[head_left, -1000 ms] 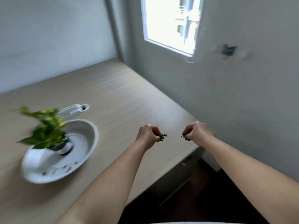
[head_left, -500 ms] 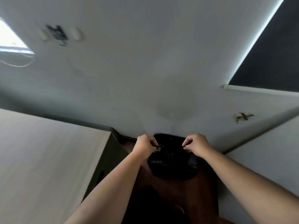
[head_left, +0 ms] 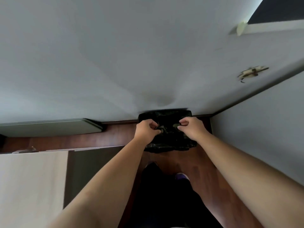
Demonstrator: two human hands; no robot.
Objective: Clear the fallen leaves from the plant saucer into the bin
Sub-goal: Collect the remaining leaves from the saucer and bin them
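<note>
The bin (head_left: pixel 166 142) has a black liner and stands on the floor against the far wall. Both my hands hover over its open top. My left hand (head_left: pixel 145 131) pinches a small green leaf (head_left: pixel 159 128) between thumb and fingers. My right hand (head_left: pixel 191 127) is closed in the same pinch; whatever it holds is hard to make out against the dark liner. The plant and its saucer are out of view.
The light wooden table (head_left: pixel 32 181) with its dark side panel (head_left: pixel 92 170) is at lower left. A grey flat board (head_left: pixel 49 127) lies by the wall at left. Brown wooden floor (head_left: pixel 202 163) surrounds the bin. A wall (head_left: pixel 263 129) closes the right side.
I have turned from the table and saucer to the bin. Both hands, still pinched shut, have come over the bin's opening, and the bin is now closer.
</note>
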